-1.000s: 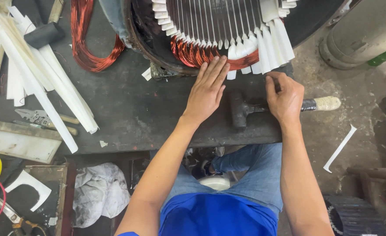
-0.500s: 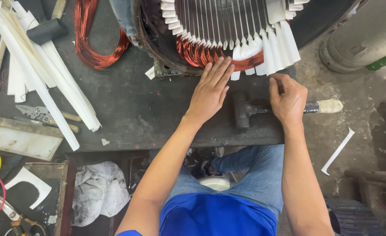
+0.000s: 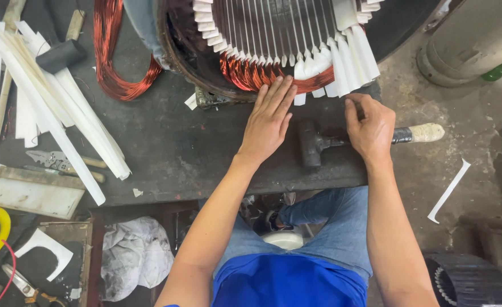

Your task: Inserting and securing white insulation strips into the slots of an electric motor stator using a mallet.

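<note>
Left hand (image 3: 271,119) flat, fingers spread open, fingertips pressing copper windings (image 3: 251,77) at stator (image 3: 273,34) mouth. Right hand (image 3: 370,128) curled closed around hammer (image 3: 319,143) handle, hammer lying on dark bench (image 3: 177,148) between hands.

Motor stator (image 3: 273,34) cut off at top; hammer (image 3: 319,142) handle partly hidden under right hand (image 3: 370,128)
</note>
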